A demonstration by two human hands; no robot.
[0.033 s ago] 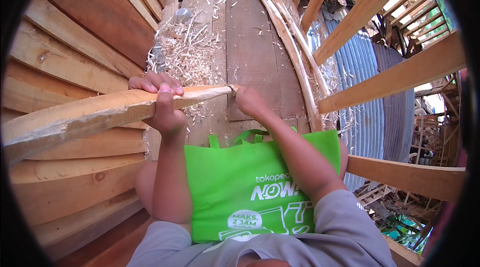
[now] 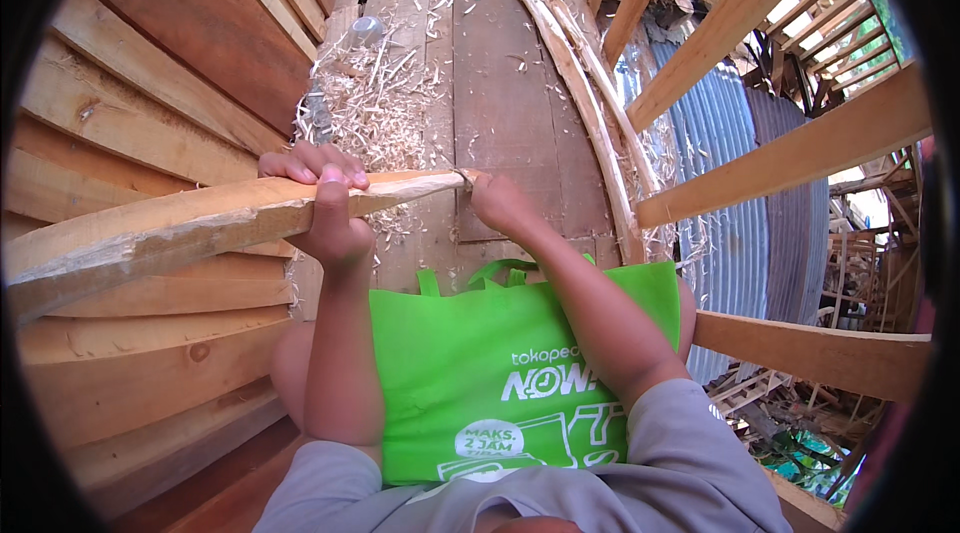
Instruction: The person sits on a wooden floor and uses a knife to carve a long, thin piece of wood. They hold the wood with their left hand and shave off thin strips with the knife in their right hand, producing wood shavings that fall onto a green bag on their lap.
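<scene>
A long rough wooden piece (image 2: 180, 228), pale and split along its edges, lies across the view from the left and tapers to a thin tip at the centre. My left hand (image 2: 325, 203) wraps over it from above, fingers curled on the far side. My right hand (image 2: 498, 201) is closed around the tapered tip; whether it also holds a small tool is hidden. A bright green cloth bag (image 2: 520, 363) lies over my lap beneath both forearms.
A heap of wood shavings (image 2: 370, 103) covers the plank floor (image 2: 510, 83) ahead. Stacked boards (image 2: 130, 93) rise on the left. Curved wooden strips (image 2: 585, 103) run along the floor's right edge, beside open beams (image 2: 790, 158) and corrugated metal sheet (image 2: 740, 223) below.
</scene>
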